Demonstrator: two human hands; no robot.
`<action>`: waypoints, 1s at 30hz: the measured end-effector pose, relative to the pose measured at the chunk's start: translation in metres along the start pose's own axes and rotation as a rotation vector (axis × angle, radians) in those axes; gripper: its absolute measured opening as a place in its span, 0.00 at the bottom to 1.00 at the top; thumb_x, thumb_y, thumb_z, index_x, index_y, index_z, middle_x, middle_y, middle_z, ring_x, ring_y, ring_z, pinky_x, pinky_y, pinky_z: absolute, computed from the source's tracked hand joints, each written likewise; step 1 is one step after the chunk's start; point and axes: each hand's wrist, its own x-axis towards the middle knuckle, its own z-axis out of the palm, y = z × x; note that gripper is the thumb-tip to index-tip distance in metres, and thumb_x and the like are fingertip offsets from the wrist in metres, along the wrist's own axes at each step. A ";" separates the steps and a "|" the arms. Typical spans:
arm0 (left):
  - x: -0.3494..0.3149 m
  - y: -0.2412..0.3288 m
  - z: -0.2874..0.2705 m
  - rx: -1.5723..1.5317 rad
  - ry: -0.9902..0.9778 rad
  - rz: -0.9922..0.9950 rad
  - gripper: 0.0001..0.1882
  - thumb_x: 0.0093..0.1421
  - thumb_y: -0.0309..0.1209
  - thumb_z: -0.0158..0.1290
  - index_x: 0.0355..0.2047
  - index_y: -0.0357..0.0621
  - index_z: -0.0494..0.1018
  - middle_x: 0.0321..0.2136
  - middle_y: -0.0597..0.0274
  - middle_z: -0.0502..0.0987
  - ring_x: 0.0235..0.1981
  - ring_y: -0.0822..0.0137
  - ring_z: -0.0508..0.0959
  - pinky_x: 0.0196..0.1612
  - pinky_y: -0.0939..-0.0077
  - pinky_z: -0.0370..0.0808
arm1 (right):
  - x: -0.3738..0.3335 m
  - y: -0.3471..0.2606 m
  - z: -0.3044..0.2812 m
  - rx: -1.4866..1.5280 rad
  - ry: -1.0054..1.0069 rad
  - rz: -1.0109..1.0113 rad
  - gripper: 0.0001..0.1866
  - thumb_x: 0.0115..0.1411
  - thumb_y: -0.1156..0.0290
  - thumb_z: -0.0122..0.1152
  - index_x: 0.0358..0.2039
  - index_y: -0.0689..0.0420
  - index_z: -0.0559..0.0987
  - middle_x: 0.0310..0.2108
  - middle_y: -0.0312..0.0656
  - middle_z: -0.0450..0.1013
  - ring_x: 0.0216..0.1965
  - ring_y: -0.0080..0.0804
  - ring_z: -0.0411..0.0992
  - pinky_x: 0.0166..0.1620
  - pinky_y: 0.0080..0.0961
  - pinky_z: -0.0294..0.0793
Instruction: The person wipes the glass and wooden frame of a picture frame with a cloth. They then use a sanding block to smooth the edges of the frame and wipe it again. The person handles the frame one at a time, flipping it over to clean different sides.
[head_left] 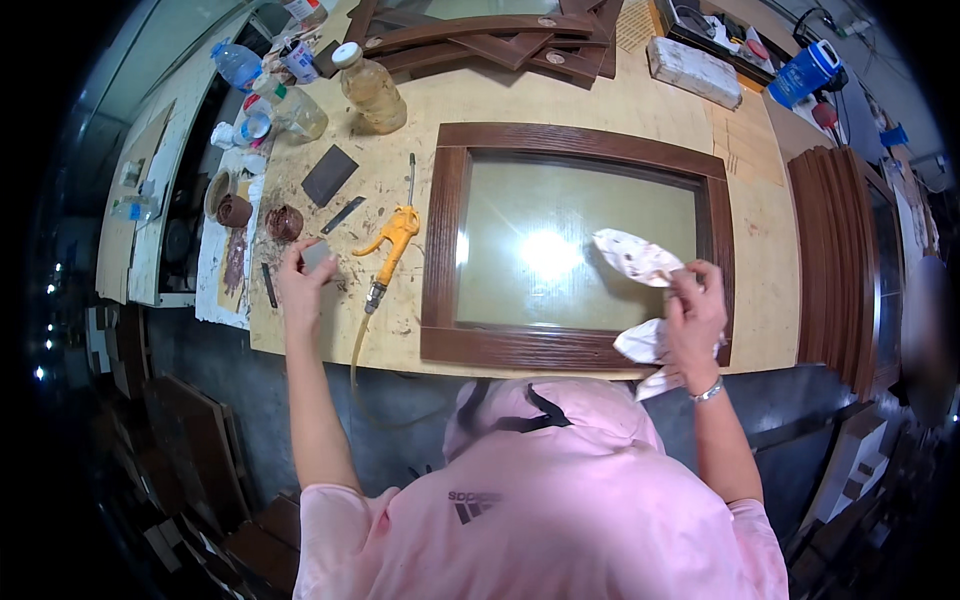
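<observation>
My left hand [302, 274] is closed on a small flat grey piece [315, 255], held over the left part of the table beside an open tin of brown paste [284, 223]. In my right hand [696, 318] a white cloth with dark stains [634, 257] is bunched, its ends hanging out above and below the fingers. That hand is over the lower right corner of a dark brown wooden frame [520, 348] with a glass pane [550, 205], which lies flat. A yellow air blow gun [399, 232] with a hose rests between my left hand and the frame.
A dark square sheet [330, 175] and a thin dark blade [343, 215] lie near the tin. Several bottles, among them a jar with a white lid [374, 92], stand at the far left. Brown frames [490, 35] are stacked at the back; brown panels [838, 260] lean at the right.
</observation>
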 end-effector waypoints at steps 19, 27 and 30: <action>-0.187 0.112 0.154 0.612 0.097 0.103 0.14 0.53 0.29 0.61 0.39 0.36 0.75 0.30 0.51 0.78 0.29 0.57 0.78 0.36 0.65 0.75 | 0.027 0.072 -0.022 0.010 -0.199 -0.388 0.08 0.46 0.71 0.68 0.25 0.57 0.76 0.33 0.39 0.70 0.34 0.40 0.67 0.33 0.36 0.67; -0.196 0.124 0.174 0.456 0.163 -0.019 0.12 0.51 0.32 0.62 0.33 0.38 0.76 0.28 0.53 0.77 0.26 0.55 0.78 0.34 0.63 0.76 | 0.028 0.075 -0.025 0.034 -0.192 -0.406 0.08 0.46 0.71 0.67 0.24 0.56 0.76 0.33 0.38 0.70 0.34 0.38 0.67 0.33 0.35 0.67; -0.198 0.117 0.168 0.518 0.198 -0.029 0.13 0.51 0.33 0.62 0.33 0.38 0.76 0.30 0.51 0.78 0.30 0.52 0.80 0.37 0.62 0.76 | 0.028 0.072 -0.027 0.030 -0.208 -0.417 0.08 0.47 0.71 0.67 0.25 0.56 0.77 0.33 0.38 0.70 0.35 0.38 0.67 0.33 0.35 0.66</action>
